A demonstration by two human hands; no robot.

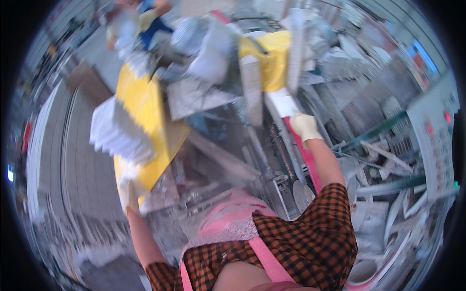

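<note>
My right hand (305, 127), in a pale glove, reaches forward to a small white tile (282, 103) at the end of a narrow machine track. Its fingers are at the tile's near edge and look closed on it. My left hand (128, 195), gloved too, is low on the left at the near end of a yellow sheet (138, 92). Motion smears its fingers, and a whitish patch shows at them; I cannot tell if they grip anything. Just beyond it a stack of white tiles (119, 131) stands in a leaning row on the yellow sheet.
Long grey stacked slabs (51, 150) line the left. A red-pink strip (306, 162) runs beside the track. Another yellow sheet (276, 58) hangs ahead, near white bundles (211, 51). Broken pieces lie right, before a control panel (432, 140). A co-worker (145, 24) stands at far left.
</note>
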